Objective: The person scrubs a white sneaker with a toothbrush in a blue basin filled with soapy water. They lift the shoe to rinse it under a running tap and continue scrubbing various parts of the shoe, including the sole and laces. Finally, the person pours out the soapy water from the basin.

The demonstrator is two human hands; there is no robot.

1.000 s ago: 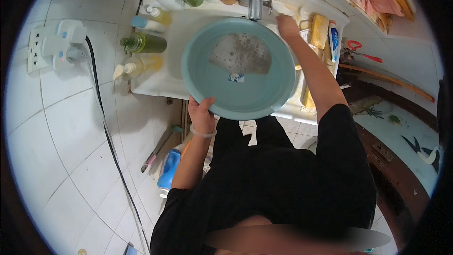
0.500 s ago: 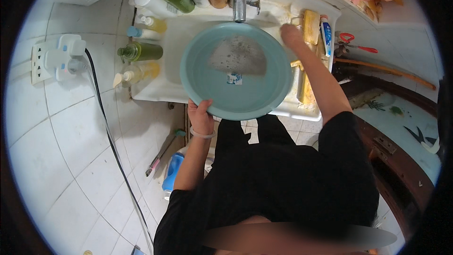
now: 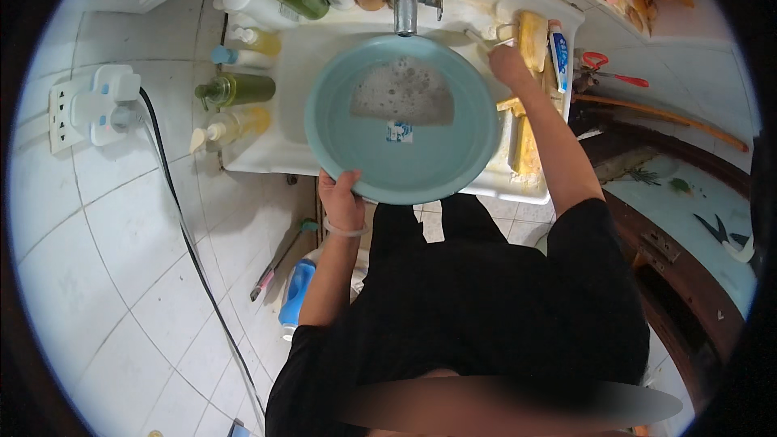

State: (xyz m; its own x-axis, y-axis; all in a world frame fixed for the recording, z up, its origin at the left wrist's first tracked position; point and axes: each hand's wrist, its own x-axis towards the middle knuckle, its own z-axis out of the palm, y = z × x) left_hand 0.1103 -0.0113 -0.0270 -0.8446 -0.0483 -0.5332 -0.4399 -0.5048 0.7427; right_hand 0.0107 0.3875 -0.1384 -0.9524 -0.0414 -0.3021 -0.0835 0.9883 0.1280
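Observation:
A round teal basin (image 3: 405, 166) rests over the front of the white sink, under the tap. Greyish foam (image 3: 402, 93) covers the far part of the water in it, and a small blue and white label (image 3: 398, 132) shows near its middle. With the thumb over the near left rim, my left hand (image 3: 343, 201) grips the basin; its other fingers are hidden beneath. To the right of the basin, my right hand (image 3: 507, 65) is closed beside the yellow-stained sink ledge. A thin pale stick (image 3: 477, 39) shows just beyond its fingers, though its kind is unclear.
Several bottles stand along the sink's left and back edges, among them a green pump bottle (image 3: 236, 90). The metal tap (image 3: 405, 0) overhangs the basin's far rim. On the right ledge lie a toothpaste tube (image 3: 558, 57) and a yellowed block (image 3: 532, 42). Red-handled scissors (image 3: 596, 61) hang beyond.
My right hand has moved slightly toward the right and nearer to me, and the pale stick now shows by it. The view has shifted a little. My left hand keeps its grip on the basin.

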